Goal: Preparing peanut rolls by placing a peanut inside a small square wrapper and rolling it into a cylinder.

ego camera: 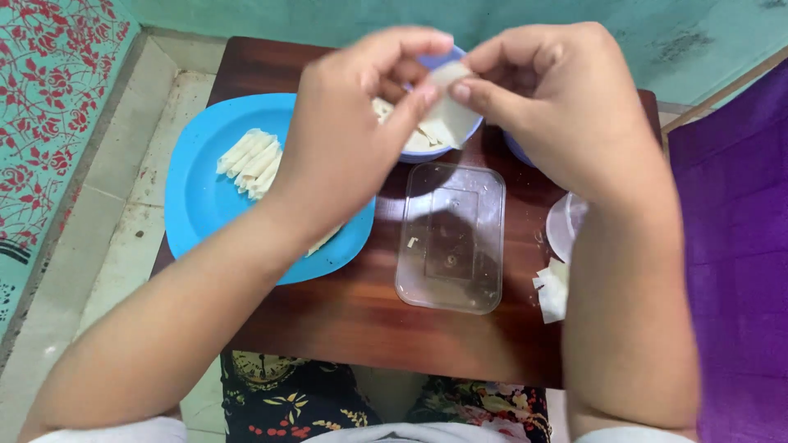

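My left hand (349,123) and my right hand (558,107) are raised together over a small brown wooden table (361,320). Both pinch one thin pale pastry wrapper (450,111) between fingertips, above a blue bowl (435,152) that holds more pale pieces. Under my left wrist lies a blue plate (197,189) with several rolled white pastry sticks (250,162) laid side by side. A clear rectangular plastic container (451,238) sits in the middle of the table, nearly bare inside.
A stack of pale wrapper squares (552,289) lies at the table's right edge beside a clear round lid (565,226). A second blue dish (517,149) peeks out under my right hand. Purple cloth (735,246) lies to the right, tiled floor (123,221) to the left.
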